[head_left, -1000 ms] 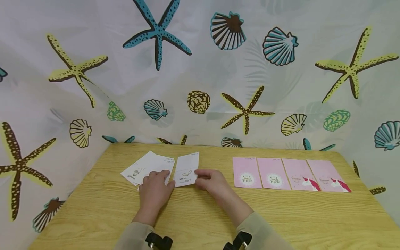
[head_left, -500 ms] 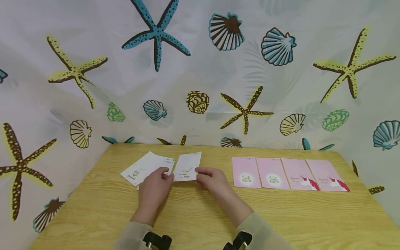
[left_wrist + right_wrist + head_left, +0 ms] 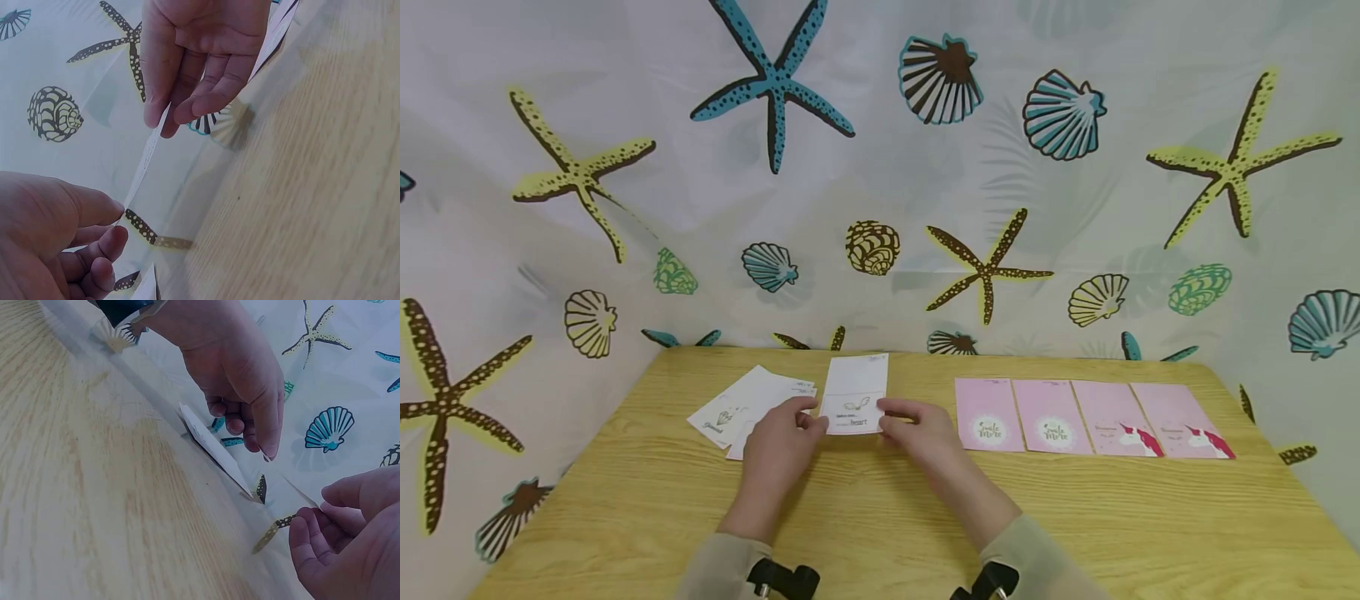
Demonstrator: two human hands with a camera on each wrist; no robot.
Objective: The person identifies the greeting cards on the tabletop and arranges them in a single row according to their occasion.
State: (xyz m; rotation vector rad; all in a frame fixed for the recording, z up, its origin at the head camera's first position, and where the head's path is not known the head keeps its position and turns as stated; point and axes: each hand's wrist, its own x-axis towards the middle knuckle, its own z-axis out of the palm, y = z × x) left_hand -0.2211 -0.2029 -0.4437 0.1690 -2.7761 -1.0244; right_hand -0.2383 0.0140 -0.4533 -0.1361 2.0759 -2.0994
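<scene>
Between both hands, a white card [image 3: 856, 379] with small wings and the printed word "heart" is held up off the wooden table. My left hand [image 3: 782, 442] pinches its left edge between thumb and finger. At the opposite edge, my right hand [image 3: 925, 433] pinches it the same way. Seen nearly edge-on, the card [image 3: 142, 169] spans the gap between the fingertips in the left wrist view. Overlapping white cards [image 3: 722, 412] lie just left of and partly behind my left hand, one of them showing a diamond drawing.
Pink cards [image 3: 988, 408] lie in a row on the right, some with a "Smile More" print, others with a unicorn [image 3: 1180, 417]. A fabric backdrop [image 3: 850, 183] printed with starfish and shells rises behind the wooden table [image 3: 865, 525].
The white card has come up off the table, turned straighter and shifted slightly right. My left hand has gone from resting near the white cards to pinching its left edge.
</scene>
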